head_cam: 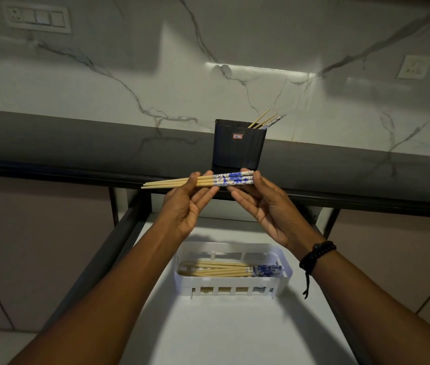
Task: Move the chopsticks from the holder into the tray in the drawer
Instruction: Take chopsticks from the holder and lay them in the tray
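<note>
Three held chopsticks: level, blue-patterned ends rightward, pinched by left hand and right hand above the open drawer. Black holder on counter edge: several leaning chopsticks. White slotted tray in drawer: stored chopsticks lying flat.

This is a home kitchen: a marble-look wall with a switch panel and a socket, a dark desk with a chopstick holder, cupboard doors and an open drawer below.

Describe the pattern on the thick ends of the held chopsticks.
Blue flowers on white, on the held chopsticks; head view shows it.
</note>
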